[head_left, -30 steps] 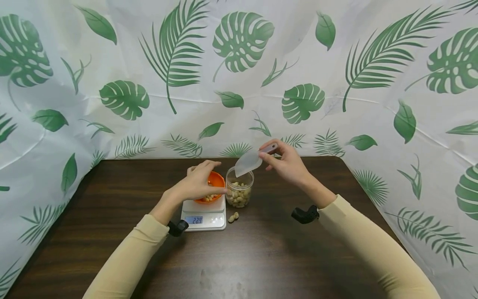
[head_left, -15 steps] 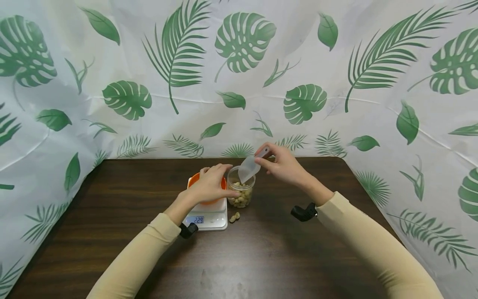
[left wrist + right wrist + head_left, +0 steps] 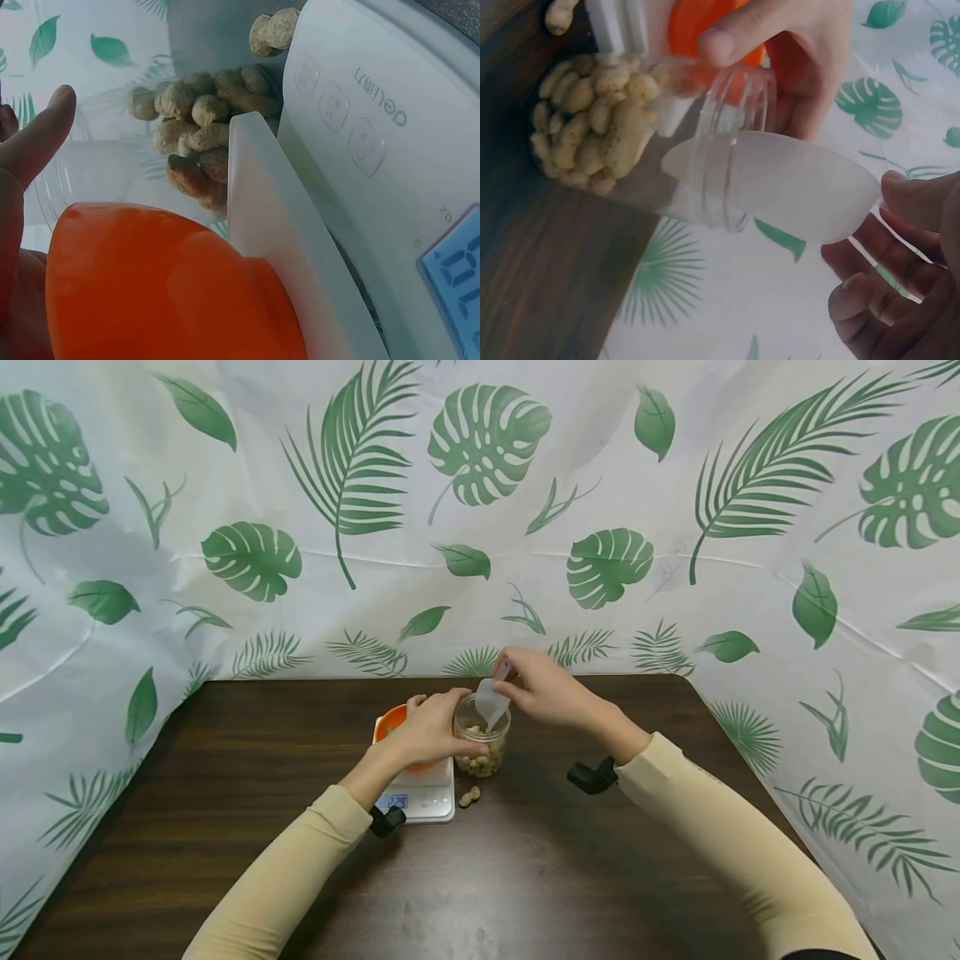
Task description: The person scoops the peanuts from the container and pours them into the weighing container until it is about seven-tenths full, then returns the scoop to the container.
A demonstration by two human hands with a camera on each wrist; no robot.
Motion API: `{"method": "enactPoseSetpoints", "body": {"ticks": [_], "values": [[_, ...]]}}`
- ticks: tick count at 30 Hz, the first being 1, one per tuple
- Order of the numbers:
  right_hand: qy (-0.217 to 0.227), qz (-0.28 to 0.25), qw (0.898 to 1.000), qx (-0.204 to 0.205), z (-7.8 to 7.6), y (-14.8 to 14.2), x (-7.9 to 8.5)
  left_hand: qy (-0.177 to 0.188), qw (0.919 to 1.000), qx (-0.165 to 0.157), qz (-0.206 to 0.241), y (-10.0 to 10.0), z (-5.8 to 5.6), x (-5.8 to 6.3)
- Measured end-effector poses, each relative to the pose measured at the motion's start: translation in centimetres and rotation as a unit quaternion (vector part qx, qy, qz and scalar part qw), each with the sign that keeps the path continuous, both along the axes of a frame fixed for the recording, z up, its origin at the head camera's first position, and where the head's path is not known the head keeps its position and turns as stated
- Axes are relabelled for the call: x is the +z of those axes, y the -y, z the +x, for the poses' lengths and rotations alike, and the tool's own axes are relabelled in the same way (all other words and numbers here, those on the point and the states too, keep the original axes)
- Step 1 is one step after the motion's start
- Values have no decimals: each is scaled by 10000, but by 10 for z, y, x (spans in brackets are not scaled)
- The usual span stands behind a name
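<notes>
My right hand (image 3: 545,685) pinches the handle of a translucent white scoop (image 3: 491,704) above the jar. The scoop's tip reaches down through the open mouth of a clear jar (image 3: 667,176), above the peanuts (image 3: 592,120) in its lower part. My left hand (image 3: 431,727) holds the jar near its neck, thumb in front and fingers behind. Beneath that hand an orange bowl (image 3: 172,285) stands on a white kitchen scale (image 3: 427,804), partly hidden. The scale's display (image 3: 393,802) is lit.
One loose peanut (image 3: 469,797) lies on the dark wooden table (image 3: 555,877) in front of the jar. Jar and scale stand side by side. A leaf-print curtain (image 3: 510,568) hangs behind the table's far edge.
My left hand has moved right from over the bowl to the jar's neck. My right hand has shifted left and tipped the scoop down into the jar's mouth.
</notes>
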State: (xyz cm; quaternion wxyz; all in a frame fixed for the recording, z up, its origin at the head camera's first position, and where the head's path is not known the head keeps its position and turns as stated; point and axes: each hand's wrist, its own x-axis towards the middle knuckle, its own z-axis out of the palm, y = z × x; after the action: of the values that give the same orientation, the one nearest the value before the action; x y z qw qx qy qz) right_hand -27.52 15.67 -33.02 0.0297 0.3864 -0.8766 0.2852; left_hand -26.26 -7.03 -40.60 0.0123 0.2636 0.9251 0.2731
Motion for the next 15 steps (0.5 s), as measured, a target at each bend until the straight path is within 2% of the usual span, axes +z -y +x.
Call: {"method": "enactPoseSetpoints", "body": {"ticks": [15], "values": [[-213,948,9952,-82,3,16,11,148,9999,26,44,2,-1,-1]]}}
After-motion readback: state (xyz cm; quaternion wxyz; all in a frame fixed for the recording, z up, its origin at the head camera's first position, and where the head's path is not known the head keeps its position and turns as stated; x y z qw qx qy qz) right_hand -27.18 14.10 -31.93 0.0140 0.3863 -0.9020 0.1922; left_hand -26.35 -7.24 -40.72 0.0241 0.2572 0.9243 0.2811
